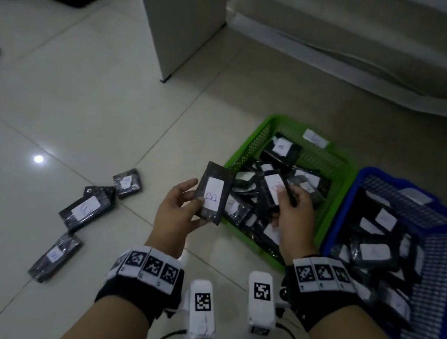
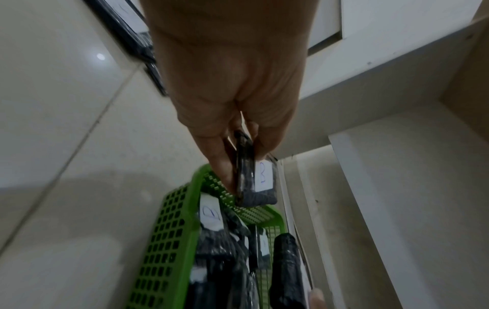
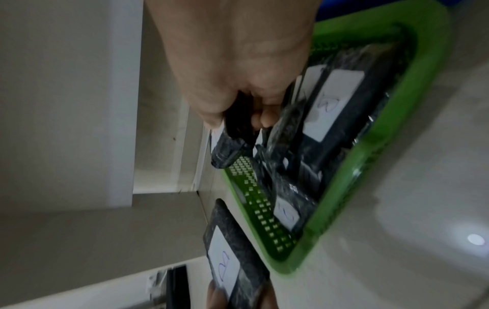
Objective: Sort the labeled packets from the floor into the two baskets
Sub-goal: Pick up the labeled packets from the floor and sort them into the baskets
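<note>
My left hand (image 1: 188, 197) pinches a black packet (image 1: 213, 193) with a white label marked B, held upright just left of the green basket (image 1: 248, 144). The left wrist view shows the same packet (image 2: 260, 181) between thumb and fingers (image 2: 225, 167) above the basket rim (image 2: 169, 209). My right hand (image 1: 291, 204) grips another labeled packet (image 1: 272, 185) over the green basket's pile; in the right wrist view this packet (image 3: 227, 150) hangs from curled fingers (image 3: 264, 119). The blue basket (image 1: 386, 176) at the right holds several packets.
Three black packets lie on the tiled floor at the left: one (image 1: 127, 183) nearest the baskets, one (image 1: 86, 209) below it, one (image 1: 56, 256) closest to me. A white cabinet leg (image 1: 179, 21) stands behind, and a wall base runs behind the baskets.
</note>
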{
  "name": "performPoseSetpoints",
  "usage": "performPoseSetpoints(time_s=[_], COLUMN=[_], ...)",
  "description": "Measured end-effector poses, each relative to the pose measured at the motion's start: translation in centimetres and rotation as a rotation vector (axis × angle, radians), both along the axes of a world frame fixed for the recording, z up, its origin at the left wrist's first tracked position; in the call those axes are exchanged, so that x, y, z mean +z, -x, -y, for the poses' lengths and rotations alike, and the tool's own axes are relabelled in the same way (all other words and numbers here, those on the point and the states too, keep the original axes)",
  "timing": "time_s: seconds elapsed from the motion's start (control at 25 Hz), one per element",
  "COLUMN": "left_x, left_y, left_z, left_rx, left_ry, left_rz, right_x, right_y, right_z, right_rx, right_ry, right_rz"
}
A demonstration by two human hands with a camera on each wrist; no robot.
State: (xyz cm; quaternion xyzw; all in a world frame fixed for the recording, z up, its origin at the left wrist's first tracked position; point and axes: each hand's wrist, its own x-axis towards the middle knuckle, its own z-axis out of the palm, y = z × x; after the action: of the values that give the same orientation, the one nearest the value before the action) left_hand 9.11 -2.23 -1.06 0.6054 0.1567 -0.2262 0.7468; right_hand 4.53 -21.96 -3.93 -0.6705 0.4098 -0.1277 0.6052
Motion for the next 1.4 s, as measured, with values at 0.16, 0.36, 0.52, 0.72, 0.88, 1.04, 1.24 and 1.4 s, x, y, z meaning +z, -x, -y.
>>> performPoseSetpoints(time_s=[0.16,0.36,0.52,0.72,0.88,1.04,1.24,1.4], left_x=[-0.6,-3.5,-4.4,-4.3,-2.7,-2.2,-3.9,-6.8], left_y=[-0.9,-2.2,-3.1,-3.4,-2.2,-1.3,-3.5,-6.0], left_z=[6.3,11.6,13.7,13.6,9.5,1.0,-11.6,-19.1], left_rx=[-0.030,-0.083,-0.232,-0.450,-0.351,-0.396,-0.359,-0.237], left_ry=[-0.012,-0.154,-0.463,-0.644,-0.567,-0.585,-0.838,-1.182], left_rz=[-0.015,0.030,0.163,0.254,0.236,0.179,0.223,0.429], right_x=[-1.6,-3.4,-3.5,-1.1,-0.4,-0.3,-1.1,-3.1], right_y=[-0.6,-0.6,0.9,2.5,3.1,2.2,-1.3,-5.1], right_z=[6.2,9.0,9.3,7.7,4.5,-2.4,-11.4,-17.7], right_rx=[-0.006,0.275,0.292,0.299,0.296,0.337,0.454,0.689], right_ry=[-0.053,0.253,0.255,0.240,0.329,0.593,0.810,0.773], right_rz=[-0.130,-0.155,-0.191,-0.163,-0.153,-0.165,-0.045,0.003])
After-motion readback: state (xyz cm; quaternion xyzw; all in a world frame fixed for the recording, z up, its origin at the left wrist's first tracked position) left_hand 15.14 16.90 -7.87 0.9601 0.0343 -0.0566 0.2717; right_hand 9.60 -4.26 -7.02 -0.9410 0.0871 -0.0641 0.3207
